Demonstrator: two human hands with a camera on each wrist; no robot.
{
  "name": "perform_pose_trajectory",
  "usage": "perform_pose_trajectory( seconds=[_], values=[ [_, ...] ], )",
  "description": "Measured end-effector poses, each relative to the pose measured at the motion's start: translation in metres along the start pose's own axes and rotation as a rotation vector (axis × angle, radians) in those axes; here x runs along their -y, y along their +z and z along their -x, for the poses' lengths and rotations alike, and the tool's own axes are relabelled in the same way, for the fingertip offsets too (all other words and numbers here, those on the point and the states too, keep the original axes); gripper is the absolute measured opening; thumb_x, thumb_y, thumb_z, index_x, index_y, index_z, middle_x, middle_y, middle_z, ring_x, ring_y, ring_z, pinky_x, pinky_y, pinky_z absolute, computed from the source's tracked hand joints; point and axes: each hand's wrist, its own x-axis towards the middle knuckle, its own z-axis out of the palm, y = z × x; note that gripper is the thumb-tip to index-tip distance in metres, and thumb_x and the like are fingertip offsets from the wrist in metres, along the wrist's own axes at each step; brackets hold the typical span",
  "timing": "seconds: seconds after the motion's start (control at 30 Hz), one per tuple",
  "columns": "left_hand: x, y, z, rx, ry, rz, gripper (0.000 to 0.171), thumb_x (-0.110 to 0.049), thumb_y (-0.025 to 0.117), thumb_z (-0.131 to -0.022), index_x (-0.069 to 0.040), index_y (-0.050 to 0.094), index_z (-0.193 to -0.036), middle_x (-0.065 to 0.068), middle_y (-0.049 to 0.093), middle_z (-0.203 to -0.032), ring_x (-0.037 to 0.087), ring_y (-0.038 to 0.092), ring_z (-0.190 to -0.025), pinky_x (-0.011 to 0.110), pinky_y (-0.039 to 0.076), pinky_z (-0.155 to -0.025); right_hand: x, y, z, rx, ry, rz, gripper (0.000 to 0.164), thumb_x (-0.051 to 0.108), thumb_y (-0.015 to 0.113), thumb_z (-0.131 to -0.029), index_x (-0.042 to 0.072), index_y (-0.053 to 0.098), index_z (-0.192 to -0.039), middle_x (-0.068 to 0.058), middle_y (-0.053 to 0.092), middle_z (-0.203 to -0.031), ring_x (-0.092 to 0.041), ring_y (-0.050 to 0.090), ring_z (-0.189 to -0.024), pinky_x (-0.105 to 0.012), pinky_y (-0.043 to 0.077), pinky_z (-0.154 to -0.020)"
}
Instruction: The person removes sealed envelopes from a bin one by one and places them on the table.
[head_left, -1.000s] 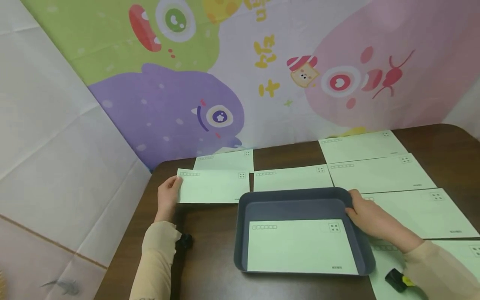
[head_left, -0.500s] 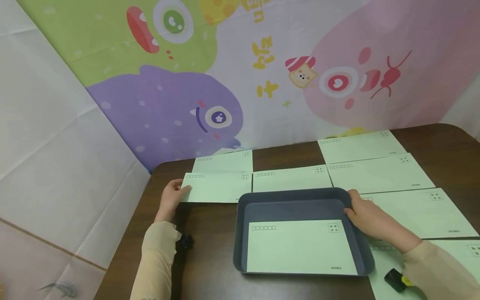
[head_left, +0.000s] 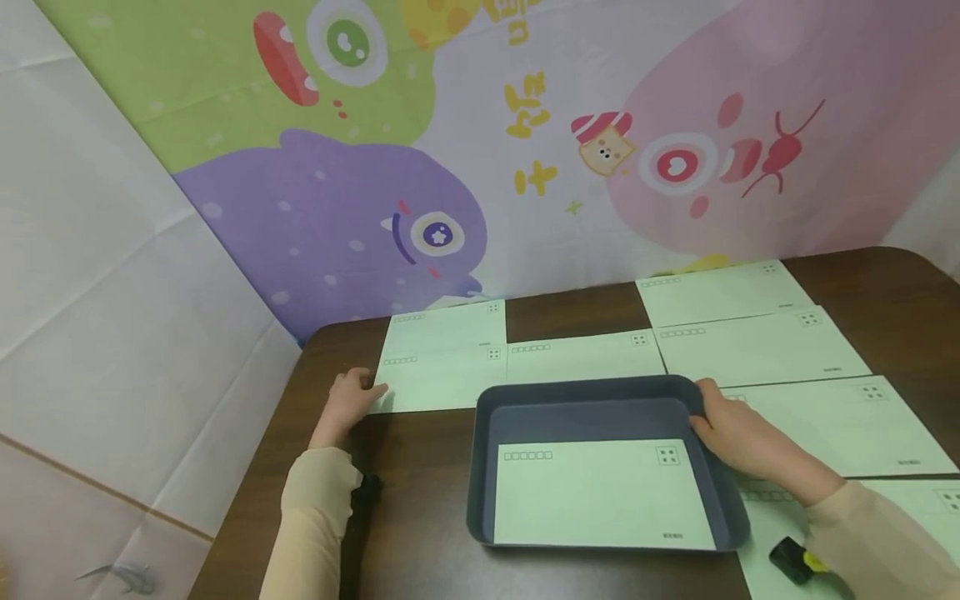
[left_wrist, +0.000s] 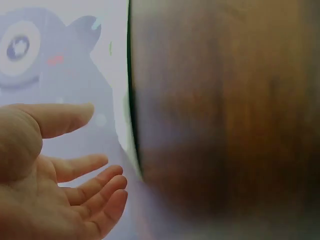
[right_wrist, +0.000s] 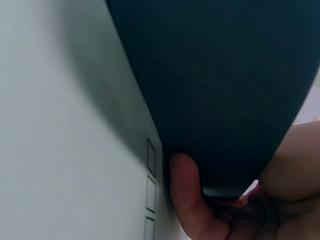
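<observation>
In the head view my left hand (head_left: 350, 402) is beside the left end of a pale green envelope (head_left: 438, 382), which lies flat on the table below another envelope (head_left: 446, 325). The left wrist view shows that hand (left_wrist: 65, 185) with thumb and fingers spread apart and nothing between them. My right hand (head_left: 742, 425) grips the right side of a dark blue-grey tray (head_left: 483, 467). One envelope (head_left: 600, 500) lies in the tray, towards its near side. From the right wrist, the tray's dark outer surface (right_wrist: 215, 90) fills much of the view, with the fingers bent at its edge.
Several more envelopes lie on the brown table (head_left: 420, 492): one envelope (head_left: 585, 358) behind the tray and a column down the right, including a far envelope (head_left: 723, 296). A cartoon cloth (head_left: 555, 242) hangs along the back edge, and white panels (head_left: 127, 275) stand at the left.
My left hand has lowered the envelope onto the table, let go of its left end and drawn slightly away. The right hand and the tray have stayed in place.
</observation>
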Motion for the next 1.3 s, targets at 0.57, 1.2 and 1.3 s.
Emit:
perform_pose_trajectory(
  seconds=[0.57,1.2,1.3],
  values=[
    [-0.107,0.038,0.078,-0.246,0.512,-0.434,0.041,-0.022,0.068,-0.08,-0.005,0.057,-0.116,0.011,0.059,-0.105,0.03,0.056,-0.094,0.047,0.041,-0.082,0.0,0.0,0.001,0.012,0.007,-0.016,0.043,0.011,0.04,-0.092,-0.015,0.024,-0.123,-0.038,0.049,-0.11,-0.038,0.058,-0.094,-0.042,0.047,-0.068],
    [-0.128,0.088,0.102,0.288,0.671,-0.584,0.085,-0.054,0.069,-0.068,-0.007,0.042,-0.132,0.006,0.043,-0.134,0.021,0.042,-0.121,0.042,0.029,-0.102,-0.001,0.0,-0.001,0.021,0.016,-0.026,0.044,0.012,0.04,-0.093,-0.013,0.023,-0.125,-0.037,0.049,-0.111,-0.036,0.058,-0.093,-0.04,0.046,-0.067],
    [-0.127,0.092,0.103,0.275,0.678,-0.636,0.094,-0.06,0.069,-0.064,-0.005,0.039,-0.134,0.009,0.04,-0.137,0.023,0.039,-0.125,0.042,0.025,-0.105,-0.002,-0.001,-0.001,0.017,0.015,-0.023,0.044,0.011,0.04,-0.093,-0.013,0.023,-0.125,-0.037,0.049,-0.111,-0.036,0.058,-0.092,-0.04,0.046,-0.067]
  ],
)
